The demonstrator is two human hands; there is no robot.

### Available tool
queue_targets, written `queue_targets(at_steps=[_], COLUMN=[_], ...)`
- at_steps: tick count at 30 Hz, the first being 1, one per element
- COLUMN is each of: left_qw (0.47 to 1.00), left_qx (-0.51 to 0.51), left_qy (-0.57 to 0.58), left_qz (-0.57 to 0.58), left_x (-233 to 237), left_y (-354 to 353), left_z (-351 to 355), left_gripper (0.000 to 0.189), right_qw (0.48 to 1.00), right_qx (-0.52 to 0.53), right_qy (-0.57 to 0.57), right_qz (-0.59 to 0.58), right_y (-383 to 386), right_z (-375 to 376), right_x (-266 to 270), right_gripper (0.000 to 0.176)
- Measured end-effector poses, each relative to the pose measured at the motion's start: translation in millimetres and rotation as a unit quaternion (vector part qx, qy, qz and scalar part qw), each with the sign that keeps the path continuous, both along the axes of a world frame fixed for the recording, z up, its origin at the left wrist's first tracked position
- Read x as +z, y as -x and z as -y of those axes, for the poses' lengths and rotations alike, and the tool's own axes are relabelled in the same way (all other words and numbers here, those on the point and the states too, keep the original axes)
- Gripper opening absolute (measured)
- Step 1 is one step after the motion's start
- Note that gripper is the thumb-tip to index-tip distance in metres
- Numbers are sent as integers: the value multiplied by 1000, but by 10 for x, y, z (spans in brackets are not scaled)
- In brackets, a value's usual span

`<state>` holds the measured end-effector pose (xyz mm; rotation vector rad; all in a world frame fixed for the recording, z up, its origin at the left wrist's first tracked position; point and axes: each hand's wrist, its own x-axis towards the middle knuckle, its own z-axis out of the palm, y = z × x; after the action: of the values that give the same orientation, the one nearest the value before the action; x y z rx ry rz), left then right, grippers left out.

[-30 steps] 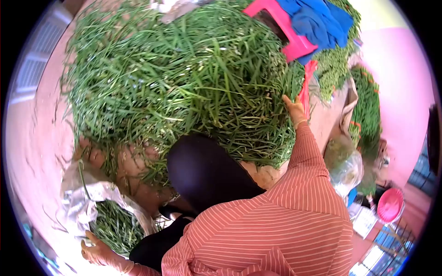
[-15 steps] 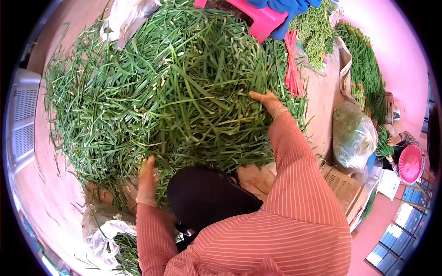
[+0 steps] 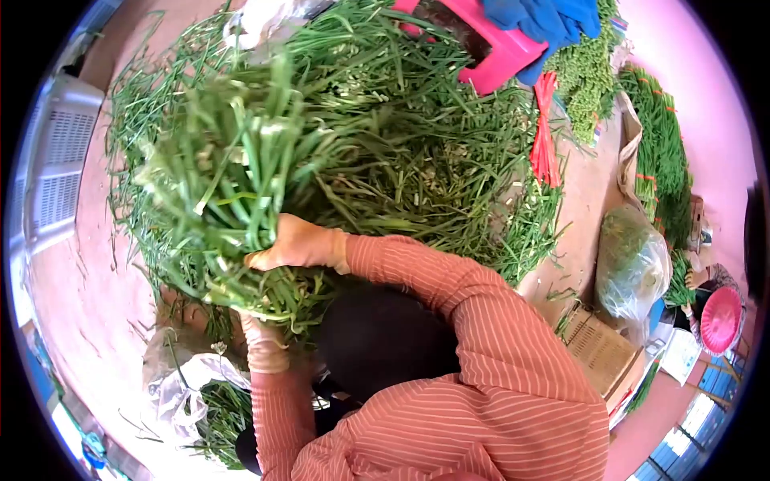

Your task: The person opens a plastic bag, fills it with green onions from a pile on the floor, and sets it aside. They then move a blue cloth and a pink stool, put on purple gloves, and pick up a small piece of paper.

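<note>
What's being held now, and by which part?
A loose bunch of green stalks, held at its near right side by the right hand; the left hand is mostly hidden beneath, so its grip cannot be told.

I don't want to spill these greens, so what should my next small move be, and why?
Probably ease the gathered greens down toward the plastic bag, keeping both hands on them. Your right hand holds them from one side, your left reaches under, its fingers hidden, and the bag below already holds similar stalks.
</note>
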<state>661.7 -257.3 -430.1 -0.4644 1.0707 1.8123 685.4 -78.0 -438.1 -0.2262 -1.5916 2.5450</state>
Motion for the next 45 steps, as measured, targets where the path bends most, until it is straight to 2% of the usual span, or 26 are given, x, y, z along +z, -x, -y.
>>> queue_targets(at_steps=[3, 6, 8, 10, 12, 13, 14, 16, 18, 21, 22, 24, 26, 27, 29, 30, 32, 33, 35, 37, 38, 39, 41, 42, 43, 45], left_qw=[998, 995, 989, 995, 994, 975, 934, 788, 706, 661, 628, 615, 554, 568, 686, 586, 594, 591, 782, 852, 834, 845, 853, 921, 962, 980], left_qx=[26, 79, 126, 64, 68, 15, 127, -35, -114, -198, -230, -322, -413, -417, -397, -492, -333, -277, -108, 55, 28, -14, -51, 7, 65, 65], left_qy=[-5, 48, 15, 76, 87, 200, 263, 506, 558, 568, 581, 568, 543, 483, 340, 395, 426, 435, 242, 327, 444, 451, 454, 365, 265, 189], left_qz=[-62, 24, 71, 9, -25, -98, -205, -350, -421, -448, -464, -442, -477, -519, -507, -509, -596, -621, -564, -405, -325, -287, -250, -133, -11, 15], left_x=[194, 659, 324, 118, -99, -320, -1142, -789, -541, -338, -296, -205, -378, -552, -434, -492, -386, -338, -296, -725, -667, -1205, -1260, -1123, -836, -696], left_y=[-86, -334, -438, -461, -408, -373, -465, -404, -395, -347, -354, -337, -408, -425, -366, -335, -499, -572, -490, -428, -294, -249, -81, -59, -32, -55], left_z=[262, 9, 188, 240, 42, 132, 237, 58, -146, -447, -564, -774, -888, -863, -774, -752, -570, -466, -172, 67, 33, 138, 10, -100, -206, -101], left_gripper=[55, 64, 63, 62, 61, 59, 66, 78, 80, 79, 79, 79, 61, 57, 54, 56, 46, 43, 31, 34, 44, 50, 56, 62, 67, 68], right_qw=[994, 949, 944, 915, 911, 911, 923, 909, 938, 919, 948, 969, 979, 967, 903, 861, 814, 814, 827, 905, 945, 952, 976, 987, 978, 969], right_qx=[102, 254, 267, 295, 295, 283, 303, 336, 237, 173, 127, 80, 128, 120, 115, 117, 61, 61, 30, 9, 8, 18, 25, 28, 50, 109], right_qy=[36, 26, 92, 145, 107, 45, -13, -31, 69, 109, 0, 144, -28, -133, -333, -408, -480, -473, -474, -354, -262, -241, -131, -16, -30, -15], right_qz=[29, 187, 169, 234, 269, 298, 239, 243, 244, 338, 290, 183, 156, 183, 247, 281, 322, 330, 301, 235, 196, 189, 171, 157, 201, 221], right_y=[108, 107, 55, -41, -88, -117, -143, -189, -248, -337, -353, -387, -308, -272, -172, -126, -43, -29, -33, -52, -41, -14, -43, -57, -86, -95], right_z=[54, 56, 190, 173, 170, 185, 125, 38, 16, -301, -370, -471, -441, -411, -340, -330, -198, -194, -246, -285, -296, -281, -259, -252, -271, -320], right_x=[276, 380, 42, -279, -752, -851, -848, -787, -626, -306, -440, -56, -85, -252, -495, -534, -652, -659, -838, -1154, -1239, -886, -938, -968, -962, -876], right_gripper=[35, 44, 43, 41, 37, 35, 36, 38, 38, 54, 67, 86, 104, 112, 129, 131, 125, 124, 120, 102, 94, 72, 64, 57, 42, 37])
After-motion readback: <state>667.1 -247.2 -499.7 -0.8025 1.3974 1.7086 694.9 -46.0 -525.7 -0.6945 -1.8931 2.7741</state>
